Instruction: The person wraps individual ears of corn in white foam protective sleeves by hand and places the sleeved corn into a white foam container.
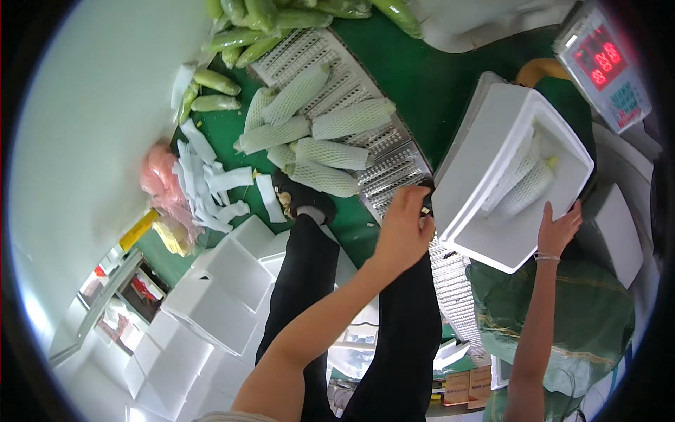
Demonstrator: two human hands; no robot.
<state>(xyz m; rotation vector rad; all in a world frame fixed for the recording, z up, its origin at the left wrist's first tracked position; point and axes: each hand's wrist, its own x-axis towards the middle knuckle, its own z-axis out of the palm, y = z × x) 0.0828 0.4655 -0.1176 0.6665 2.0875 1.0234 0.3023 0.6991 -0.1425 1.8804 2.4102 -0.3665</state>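
Observation:
A white foam box (472, 142) stands before me on the right, tilted, with its opening towards me. Long vegetables in white foam net sleeves (527, 184) lie inside it. My right hand (560, 227) grips the box's near right rim, thumb on the inner side. My left hand (403, 227) hangs beside the box's left corner, above a perforated metal strip (393, 158). Its fingers are curled but apart, and I see nothing held in them. Several more pale green vegetables in net sleeves (327, 142) lie on the strip and the green floor.
Green vegetables in clear wrap (269, 21) are piled at the top. Loose foam net sleeves (203, 182) lie beside a pink plastic bag (161, 174). Foam boxes (221, 285) are stacked at lower left. A lit digital scale display (604, 66) stands upper right, a green woven sack (553, 311) below.

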